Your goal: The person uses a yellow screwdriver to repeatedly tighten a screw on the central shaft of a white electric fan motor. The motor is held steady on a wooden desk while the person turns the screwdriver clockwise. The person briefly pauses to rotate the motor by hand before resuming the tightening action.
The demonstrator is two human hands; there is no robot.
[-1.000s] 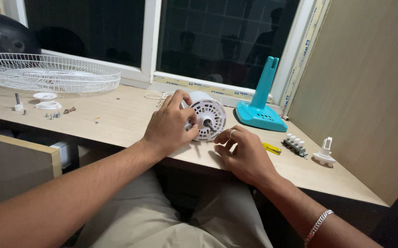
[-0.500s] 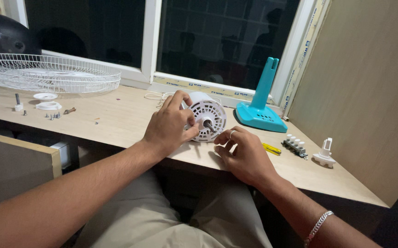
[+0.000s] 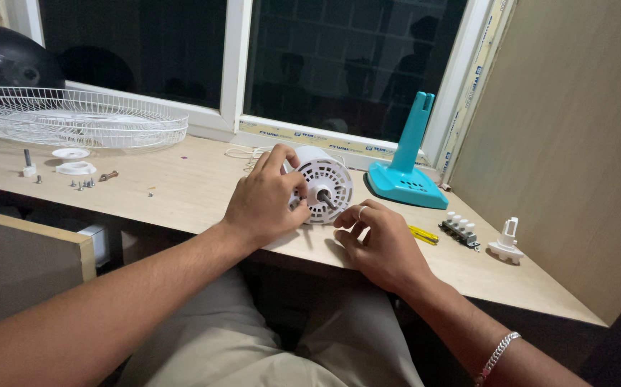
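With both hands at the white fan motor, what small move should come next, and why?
Probably keep the left hand steady on the white motor housing while the right hand works at its lower front edge. The housing lies on its side on the wooden desk, shaft pointing outward, so it could roll.

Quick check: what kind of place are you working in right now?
Probably a home workspace at night: a light wooden desk under a white-framed window, dark outside, with fan parts spread out, a white wire fan guard and a teal plastic fan stand.
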